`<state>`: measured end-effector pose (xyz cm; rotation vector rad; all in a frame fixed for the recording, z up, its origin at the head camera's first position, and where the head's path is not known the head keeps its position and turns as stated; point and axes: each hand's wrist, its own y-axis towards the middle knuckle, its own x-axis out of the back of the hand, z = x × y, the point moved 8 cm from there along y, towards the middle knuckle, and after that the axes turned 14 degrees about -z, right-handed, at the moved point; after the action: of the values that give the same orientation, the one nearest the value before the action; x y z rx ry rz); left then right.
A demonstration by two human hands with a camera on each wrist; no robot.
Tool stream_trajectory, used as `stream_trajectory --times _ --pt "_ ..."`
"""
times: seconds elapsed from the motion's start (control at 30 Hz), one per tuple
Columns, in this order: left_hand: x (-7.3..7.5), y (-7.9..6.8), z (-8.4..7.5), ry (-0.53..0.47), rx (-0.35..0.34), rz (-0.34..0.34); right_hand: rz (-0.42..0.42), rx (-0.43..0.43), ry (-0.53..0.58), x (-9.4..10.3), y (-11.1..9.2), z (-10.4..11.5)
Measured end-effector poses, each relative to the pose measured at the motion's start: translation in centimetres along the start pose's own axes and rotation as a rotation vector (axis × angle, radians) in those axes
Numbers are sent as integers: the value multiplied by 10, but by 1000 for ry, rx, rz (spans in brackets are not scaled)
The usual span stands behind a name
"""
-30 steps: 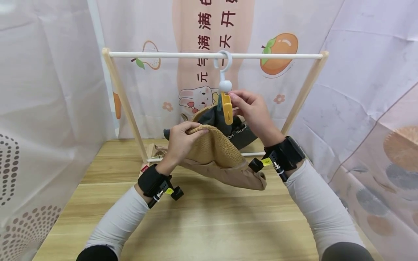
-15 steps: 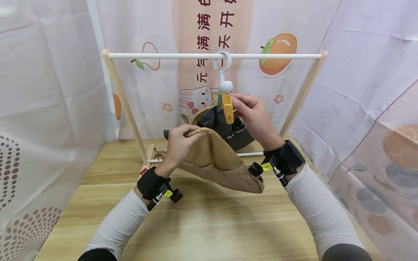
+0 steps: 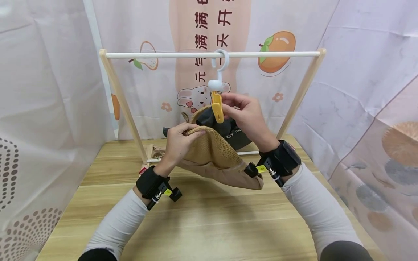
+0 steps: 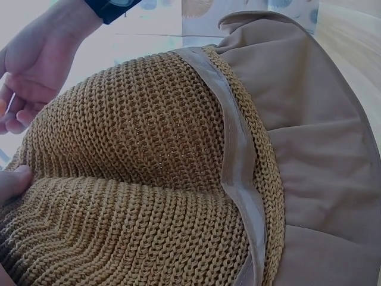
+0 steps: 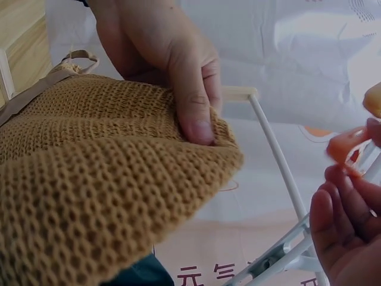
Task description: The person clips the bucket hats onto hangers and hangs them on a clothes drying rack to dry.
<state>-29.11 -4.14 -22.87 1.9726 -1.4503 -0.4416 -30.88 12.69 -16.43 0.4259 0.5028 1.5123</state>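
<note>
My left hand (image 3: 179, 141) pinches the edge of a tan knitted hat (image 3: 212, 148), thumb on the near side. The hat's knit crown (image 4: 137, 125) is creased, and a smooth fabric brim (image 4: 321, 143) spreads beyond a pale inner band. To the right, my right hand (image 3: 243, 116) is raised at a white clip hanger (image 3: 214, 86) hooked over the rail. Its thumb and fingers pinch an orange clip (image 5: 345, 146) beside a yellow clip (image 3: 217, 108). The hanger stands nearly end-on to the head view, so most of its length is hidden.
A wooden-legged rack carries the white rail (image 3: 156, 55). Behind the hat lies a dark item with white lettering (image 3: 238, 137). A lower white bar (image 3: 249, 153) runs near the wooden table (image 3: 209, 224). Printed curtains (image 3: 58, 72) enclose the back and sides.
The hanger's lower part and yellow clip have swung left, and a green clip beside it has gone from sight. My right hand has moved left with it; my left hand barely shifts.
</note>
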Motion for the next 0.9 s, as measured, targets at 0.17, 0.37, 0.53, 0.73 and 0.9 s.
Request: stream_trajectory --times 0.17,0.37,0.53,0.73,0.9 --pt "0 2 -6 7 -13 -2 -9 14 -140 -3 2 1" --pt "-2 3 -8 -14 -16 7 -15 20 -228 -6 3 0" --pt "-2 3 -11 -20 -22 17 -28 34 -255 -8 3 -1" --pt "-3 3 -17 -35 -29 25 -36 56 -234 -11 1 0" --pt "-5 3 -18 -44 -27 32 -34 65 -204 -13 -1 3"
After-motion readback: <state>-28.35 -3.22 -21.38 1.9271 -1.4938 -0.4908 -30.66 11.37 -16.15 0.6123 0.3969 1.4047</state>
